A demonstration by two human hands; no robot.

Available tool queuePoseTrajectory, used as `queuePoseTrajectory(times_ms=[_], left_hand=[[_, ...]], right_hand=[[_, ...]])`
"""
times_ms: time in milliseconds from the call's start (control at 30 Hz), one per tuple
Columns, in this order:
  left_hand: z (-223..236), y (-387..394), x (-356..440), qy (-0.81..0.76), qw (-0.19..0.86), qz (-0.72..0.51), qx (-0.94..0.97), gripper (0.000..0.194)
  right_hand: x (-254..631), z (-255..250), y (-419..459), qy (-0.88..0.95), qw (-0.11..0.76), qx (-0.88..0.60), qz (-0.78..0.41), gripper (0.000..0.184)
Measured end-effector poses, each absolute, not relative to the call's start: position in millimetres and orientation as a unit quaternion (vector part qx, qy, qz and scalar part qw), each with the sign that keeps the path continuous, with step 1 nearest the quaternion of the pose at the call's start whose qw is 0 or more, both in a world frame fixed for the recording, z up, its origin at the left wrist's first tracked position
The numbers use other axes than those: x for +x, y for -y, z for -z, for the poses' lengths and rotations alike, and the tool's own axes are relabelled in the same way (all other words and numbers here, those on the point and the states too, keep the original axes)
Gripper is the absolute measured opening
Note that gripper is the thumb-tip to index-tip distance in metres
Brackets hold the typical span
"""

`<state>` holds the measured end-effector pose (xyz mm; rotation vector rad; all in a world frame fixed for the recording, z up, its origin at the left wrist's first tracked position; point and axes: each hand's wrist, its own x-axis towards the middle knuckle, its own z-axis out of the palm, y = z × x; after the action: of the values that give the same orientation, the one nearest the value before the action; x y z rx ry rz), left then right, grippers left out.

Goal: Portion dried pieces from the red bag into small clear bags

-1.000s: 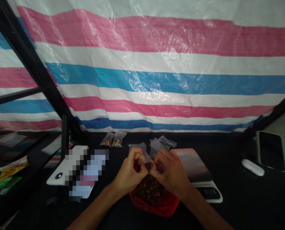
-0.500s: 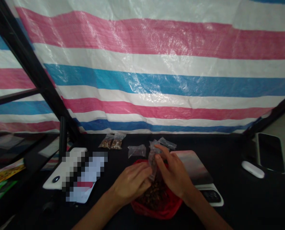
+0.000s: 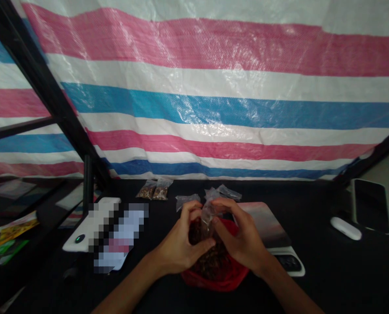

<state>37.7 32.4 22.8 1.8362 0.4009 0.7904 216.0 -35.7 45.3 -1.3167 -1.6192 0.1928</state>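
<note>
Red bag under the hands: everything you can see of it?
A thin, crumpled red plastic bag lies open on the black tabletop, holding a heap of dark brown flaky pieces. The left hand and right hand are over it, hiding part of its rim, with a small clear plastic bag held between them.

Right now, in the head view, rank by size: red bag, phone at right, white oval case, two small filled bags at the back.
1. Red plastic bag, though it is nearest the camera.
2. Phone.
3. White oval case.
4. Two small filled bags, which look alike, so I won't rank them against each other.
</note>
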Motion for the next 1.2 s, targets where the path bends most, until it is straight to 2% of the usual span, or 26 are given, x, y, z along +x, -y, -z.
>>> queuePoseTrajectory(times_ms=[167, 233, 400, 500, 633, 700, 800, 900, 1067, 1200], left_hand=[[-22.2, -34.9, 42.0, -0.177, 0.549, -0.331, 0.746, 0.053], [-20.9, -35.5, 42.0, -0.197, 0.537, -0.323, 0.754, 0.055], [-14.0, -37.5, 39.6, -0.242, 0.477, -0.305, 0.788, 0.073], [-12.1, -38.3, 38.8, -0.243, 0.473, -0.297, 0.794, 0.064], [-14.6, -38.9, 38.9, -0.247, 0.460, -0.303, 0.797, 0.052], [-16.0, -38.8, 39.3, -0.254, 0.456, -0.305, 0.796, 0.050], [-17.1, -37.8, 40.1, -0.254, 0.470, -0.301, 0.790, 0.063], [-17.3, -35.5, 41.1, -0.240, 0.491, -0.291, 0.786, 0.072], [-16.6, -35.1, 43.2, -0.234, 0.497, -0.336, 0.765, 0.049], [-17.5, -42.8, 44.6, -0.249, 0.533, -0.398, 0.704, 0.046]], right_hand=[[221.1, -43.6, 41.6, 0.706, 0.460, -0.536, -0.054, 0.049], [221.0, -43.8, 41.1, 0.706, 0.456, -0.540, -0.047, 0.052], [219.5, -46.7, 39.4, 0.695, 0.494, -0.521, -0.027, 0.039], [220.9, -49.5, 42.1, 0.703, 0.505, -0.501, -0.027, 0.037], [221.2, -51.9, 44.5, 0.735, 0.459, -0.497, -0.054, 0.052], [220.3, -52.3, 42.8, 0.740, 0.457, -0.491, -0.057, 0.044], [219.7, -53.3, 38.6, 0.729, 0.495, -0.470, -0.046, 0.025], [220.4, -56.0, 36.3, 0.711, 0.543, -0.447, -0.025, 0.022], [220.8, -58.1, 37.5, 0.683, 0.586, -0.435, 0.027, 0.025], [223.4, -55.7, 37.3, 0.684, 0.564, -0.462, 0.024, 0.024]])
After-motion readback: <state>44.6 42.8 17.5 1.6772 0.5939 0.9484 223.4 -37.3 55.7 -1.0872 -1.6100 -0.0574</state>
